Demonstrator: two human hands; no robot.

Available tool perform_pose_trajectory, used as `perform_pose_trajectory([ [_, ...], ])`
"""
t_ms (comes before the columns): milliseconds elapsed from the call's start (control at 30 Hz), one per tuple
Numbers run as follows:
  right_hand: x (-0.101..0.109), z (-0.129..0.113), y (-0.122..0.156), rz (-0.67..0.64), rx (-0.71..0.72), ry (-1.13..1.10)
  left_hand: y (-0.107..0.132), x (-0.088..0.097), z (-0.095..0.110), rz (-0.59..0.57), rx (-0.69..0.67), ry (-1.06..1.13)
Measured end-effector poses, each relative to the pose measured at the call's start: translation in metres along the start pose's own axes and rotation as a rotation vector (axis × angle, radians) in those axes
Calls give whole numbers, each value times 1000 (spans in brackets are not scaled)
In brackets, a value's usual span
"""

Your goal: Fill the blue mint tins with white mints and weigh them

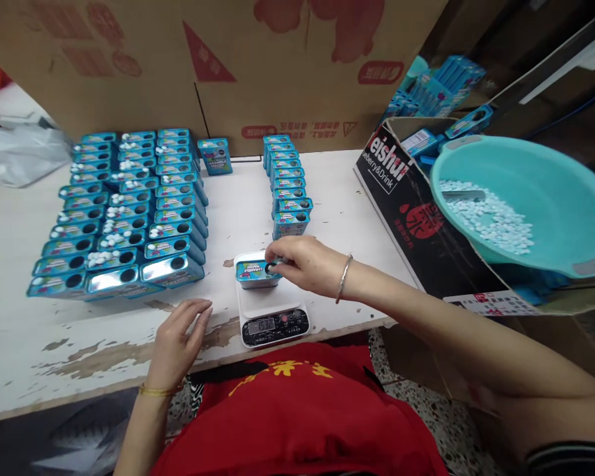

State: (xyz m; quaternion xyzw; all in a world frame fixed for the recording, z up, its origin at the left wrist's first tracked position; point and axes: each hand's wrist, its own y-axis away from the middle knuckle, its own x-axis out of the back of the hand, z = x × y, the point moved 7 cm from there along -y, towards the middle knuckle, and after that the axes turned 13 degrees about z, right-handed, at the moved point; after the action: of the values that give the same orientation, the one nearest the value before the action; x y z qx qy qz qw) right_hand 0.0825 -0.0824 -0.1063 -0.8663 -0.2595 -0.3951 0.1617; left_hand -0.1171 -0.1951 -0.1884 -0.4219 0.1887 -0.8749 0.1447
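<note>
Standing upright on the pan of the scale (248, 301), the tin (250, 270) is set close to the table's near edge, presumably so that both the hole and the display (262, 325) can be watched; the digits are lit, but are not read with certainty. The hole is turned to the right, a side that seems to suit the right hand (288, 258), whose fingertips are bent together at it. Pellets (500, 228), of which a heap is kept in the basin (540, 175), appear to be pinched there; how many cannot be told. Little weight appears to be borne by the tin from this hand, which would favour a fair reading. The left hand (181, 337) is rested on the table (238, 211) between the scale and the block of tins (171, 225); nothing is gripped by it, its fingers being relaxed and slightly parted, and the scale is left untouched. The block is stood in packed columns, holes upward, probably for economy of space and to prevent toppling; on many tops, loose pellets are noted. A shorter row (290, 192) is placed behind the scale, and a lone tin (215, 157) is stood apart between the two groups. The basin is propped over the carton (401, 198) at the right, apparently within easy reach, with a scoop (463, 196) left in the heap.
</note>
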Motion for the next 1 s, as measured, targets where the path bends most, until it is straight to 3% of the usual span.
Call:
perform_pose_trajectory([
  [200, 1, 6, -1, -33, -57, -18, 2, -7, -3, -9, 15, 27],
  [433, -1, 22, 9, -117, -300, -474, -5, -13, -3, -31, -4, 28],
  [800, 6, 21, 8, -112, -292, -567, -7, -14, 0, -20, 34, 63],
  [900, 7, 24, 10, -106, -300, -572, -21, -24, 9, 15, 59, 152],
  [1000, 8, 26, 13, -91, -301, -595, -38, -42, 27, -24, -15, 243],
])
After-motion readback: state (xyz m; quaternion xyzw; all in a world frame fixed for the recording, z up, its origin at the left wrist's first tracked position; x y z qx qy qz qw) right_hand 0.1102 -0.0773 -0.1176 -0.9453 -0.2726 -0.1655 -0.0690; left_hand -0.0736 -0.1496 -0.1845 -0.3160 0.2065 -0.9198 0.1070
